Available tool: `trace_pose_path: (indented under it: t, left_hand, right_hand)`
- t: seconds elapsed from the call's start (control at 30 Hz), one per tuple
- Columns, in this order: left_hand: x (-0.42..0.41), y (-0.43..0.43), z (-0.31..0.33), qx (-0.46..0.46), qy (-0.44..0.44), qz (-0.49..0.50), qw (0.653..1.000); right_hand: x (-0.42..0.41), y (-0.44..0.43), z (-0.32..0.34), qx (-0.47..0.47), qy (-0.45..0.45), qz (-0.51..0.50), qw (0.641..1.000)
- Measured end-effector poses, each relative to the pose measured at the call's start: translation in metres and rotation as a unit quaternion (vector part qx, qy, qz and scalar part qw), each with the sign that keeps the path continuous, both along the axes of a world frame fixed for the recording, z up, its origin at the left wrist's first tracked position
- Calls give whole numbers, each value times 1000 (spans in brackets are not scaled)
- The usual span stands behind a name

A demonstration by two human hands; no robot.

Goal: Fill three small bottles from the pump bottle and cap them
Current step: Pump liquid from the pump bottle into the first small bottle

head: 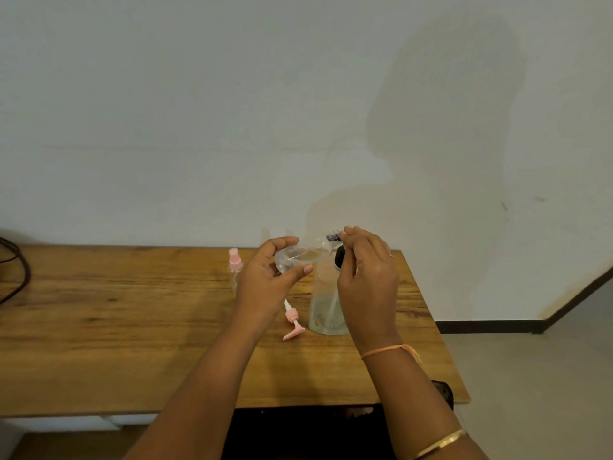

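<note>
Nearest the lens, two bare forearms rising from the bottom edge, a gold bangle [441,441] and an orange thread [388,350] on the right one. Higher, above the counter [132,327], left hand [265,280] curled round the base of a small clear bottle [303,255], thumb below and fingers over the top, holding it in the air almost on its side, neck toward the right, a little liquid pooled along its lower wall. Right hand [368,277] with fingertips pinched on a black cap [333,238] at that neck; whether screwed on or only touching, cannot tell. Directly beneath, standing on the wood and partly hidden by the right hand, one tall clear pump bottle [326,307], its black top [340,257] just below the held bottle's neck. Flat on the wood just left of its base, one pink pump head [292,322]. Behind the left hand, near the far edge, a second small bottle [234,265], upright, with a pink spray top. Count in view: two small bottles, one pump bottle, one loose pump head, one black cap. Far edge flush against the wall [199,127]; right edge close beside the right hand, floor [530,376] beyond it; to the left, a long stretch of wood reaching to a dark cable [20,270] at the frame's side.
</note>
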State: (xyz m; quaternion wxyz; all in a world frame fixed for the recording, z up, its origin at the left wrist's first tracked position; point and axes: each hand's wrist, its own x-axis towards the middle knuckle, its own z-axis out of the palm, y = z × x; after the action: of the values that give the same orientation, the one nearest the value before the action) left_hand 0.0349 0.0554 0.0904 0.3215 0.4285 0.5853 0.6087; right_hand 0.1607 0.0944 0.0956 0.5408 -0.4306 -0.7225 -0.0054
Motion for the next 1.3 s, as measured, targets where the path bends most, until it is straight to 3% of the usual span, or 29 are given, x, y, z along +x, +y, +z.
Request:
trace_pose_path:
  t: [1.03,1.3]
  left_hand:
    - [0,-3,1,5,-22,-21,1000]
    - [-2,-4,1,6,-16,-10,1000]
  right_hand:
    - [1,-2,5,-42,7,26,999]
    - [3,-2,18,-14,-44,9,999]
